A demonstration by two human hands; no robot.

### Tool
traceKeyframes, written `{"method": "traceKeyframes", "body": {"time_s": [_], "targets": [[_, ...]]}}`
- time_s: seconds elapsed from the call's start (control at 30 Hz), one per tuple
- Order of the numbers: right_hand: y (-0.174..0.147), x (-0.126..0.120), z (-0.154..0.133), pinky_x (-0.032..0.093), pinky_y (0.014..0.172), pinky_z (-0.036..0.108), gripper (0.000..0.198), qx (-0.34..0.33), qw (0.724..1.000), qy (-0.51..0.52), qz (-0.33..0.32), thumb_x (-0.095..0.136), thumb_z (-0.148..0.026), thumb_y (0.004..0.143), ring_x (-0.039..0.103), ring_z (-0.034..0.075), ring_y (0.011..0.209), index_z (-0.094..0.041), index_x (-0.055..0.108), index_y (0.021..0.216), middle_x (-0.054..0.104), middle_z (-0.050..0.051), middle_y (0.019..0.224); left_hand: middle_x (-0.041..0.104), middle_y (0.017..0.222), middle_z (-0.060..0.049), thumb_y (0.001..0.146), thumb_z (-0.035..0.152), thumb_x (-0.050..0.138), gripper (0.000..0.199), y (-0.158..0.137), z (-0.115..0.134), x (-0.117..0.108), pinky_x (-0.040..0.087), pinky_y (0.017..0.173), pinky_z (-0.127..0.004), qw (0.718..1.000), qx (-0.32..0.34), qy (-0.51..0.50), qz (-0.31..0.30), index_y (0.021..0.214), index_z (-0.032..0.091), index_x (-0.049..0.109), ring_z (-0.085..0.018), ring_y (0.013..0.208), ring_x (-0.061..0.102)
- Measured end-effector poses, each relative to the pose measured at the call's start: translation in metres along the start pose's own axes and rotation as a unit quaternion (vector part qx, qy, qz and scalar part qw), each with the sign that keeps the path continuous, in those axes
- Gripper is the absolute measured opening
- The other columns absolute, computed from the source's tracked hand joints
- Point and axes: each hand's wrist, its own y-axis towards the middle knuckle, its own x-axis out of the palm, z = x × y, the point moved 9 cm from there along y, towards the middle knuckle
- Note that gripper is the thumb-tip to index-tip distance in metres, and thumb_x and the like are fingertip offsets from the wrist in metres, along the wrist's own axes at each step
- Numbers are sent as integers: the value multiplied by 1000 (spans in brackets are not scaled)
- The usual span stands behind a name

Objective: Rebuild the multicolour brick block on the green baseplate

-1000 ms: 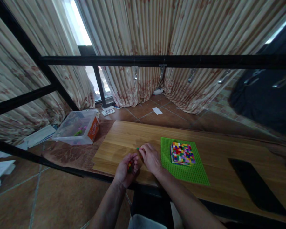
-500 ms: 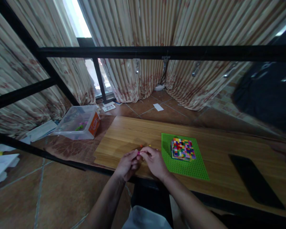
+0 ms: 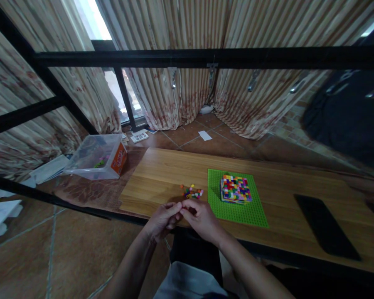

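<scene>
My left hand and my right hand meet at the fingertips just over the table's near edge. Both are closed in a pinch around a small pink building brick, which the fingers now hide almost entirely. Just beyond the fingertips lies a loose pile of small coloured building bricks. To the right of my right hand, a green studded baseplate carries a rectangular block of multicoloured bricks, stacked several layers high.
A clear plastic box with an orange label and some green and pink pieces stands at the left on a brown cloth. A black flat panel lies on the wooden table at right. A black rail crosses ahead of curtains.
My hands have come slightly nearer to me, uncovering the loose brick pile. The pink brick, visible between my fingertips before, is now mostly covered. The whole view has shifted a little.
</scene>
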Motion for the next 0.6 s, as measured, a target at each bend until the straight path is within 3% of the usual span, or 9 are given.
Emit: {"method": "traceKeyframes", "body": {"time_s": [0.13,0.33,0.4,0.5,0.6], "targets": [[-19,3,-4,41,63,23,16,-13,996,-73,48,50,-19,87,55,11,66,-21,61,76,59,-1,70,43,49,5,66,40,75,36,-9,-16,4,8,34,-15,999,-17,-44,20,61,13,52,1,36,23],[-29,-1,-6,44,70,25,19,-19,982,-150,115,43,-19,91,57,14,72,-21,61,86,61,2,78,42,49,8,68,38,74,35,-6,-31,6,17,33,-12,974,31,-200,99,62,13,50,1,36,26],[-26,1,-10,45,71,25,19,-17,983,-154,99,43,-20,92,58,14,72,-21,61,88,61,2,79,46,51,6,72,30,71,26,-4,-32,7,26,36,-12,963,26,-248,102,66,12,53,0,38,33],[-20,13,-22,46,74,27,18,-16,984,-171,46,45,-19,90,59,16,79,-21,63,90,62,4,85,56,59,2,79,17,61,8,-1,-29,13,44,51,-15,945,2,-316,80,74,11,59,-5,51,53],[-17,24,-32,47,79,30,18,-3,988,-157,6,50,-15,86,58,18,90,-21,64,94,62,5,94,63,69,-3,80,11,52,11,1,-23,19,49,62,-18,932,-6,-360,51,77,10,63,-10,63,61]]}}
